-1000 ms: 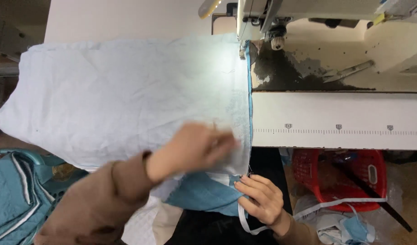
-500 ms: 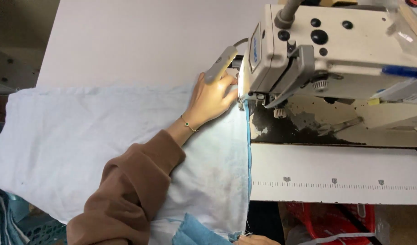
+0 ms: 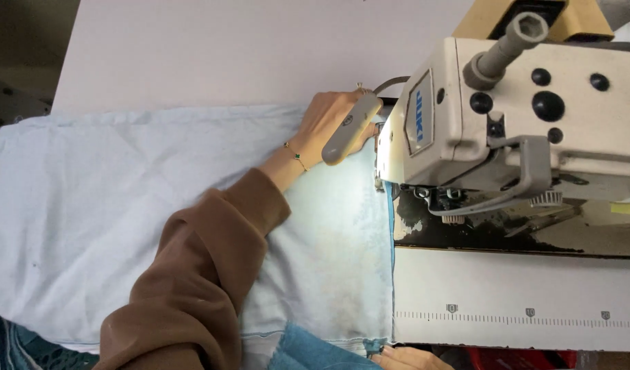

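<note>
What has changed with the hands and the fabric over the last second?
The left hand went from the cloth's near edge up to the sewing machine head and now rests by the needle end. The right hand dropped to the bottom edge, nearly out of view. The pale blue fabric still lies spread on the table.

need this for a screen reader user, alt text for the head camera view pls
A person's left hand, in a brown sleeve, presses pale blue fabric beside a cream sewing machine. Their right hand barely shows at the bottom edge, by the white table.
</note>
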